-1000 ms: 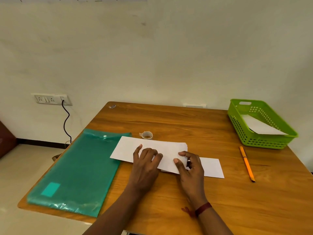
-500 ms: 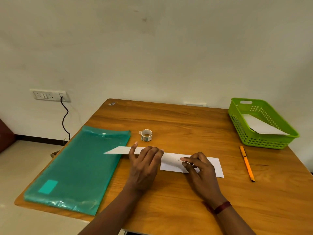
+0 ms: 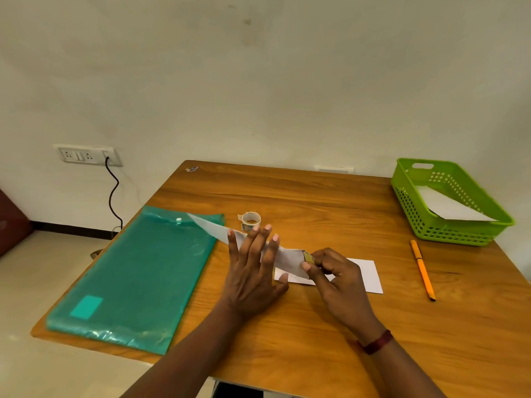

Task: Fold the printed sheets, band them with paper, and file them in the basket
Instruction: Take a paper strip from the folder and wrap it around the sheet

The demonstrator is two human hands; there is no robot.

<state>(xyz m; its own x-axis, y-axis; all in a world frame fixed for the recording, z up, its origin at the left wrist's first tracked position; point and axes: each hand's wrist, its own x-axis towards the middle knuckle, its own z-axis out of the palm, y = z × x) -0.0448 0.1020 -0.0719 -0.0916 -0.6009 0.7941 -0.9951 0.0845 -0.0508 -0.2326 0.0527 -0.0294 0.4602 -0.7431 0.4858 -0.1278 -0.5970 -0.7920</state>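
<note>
White sheet (image 3: 214, 229) tilted — right fingers (image 3: 319, 257) pinch its end, left fingers (image 3: 253, 245) splayed across.

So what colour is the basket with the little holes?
The basket is bright green. The head view, the only one here, shows it clearly.
</note>
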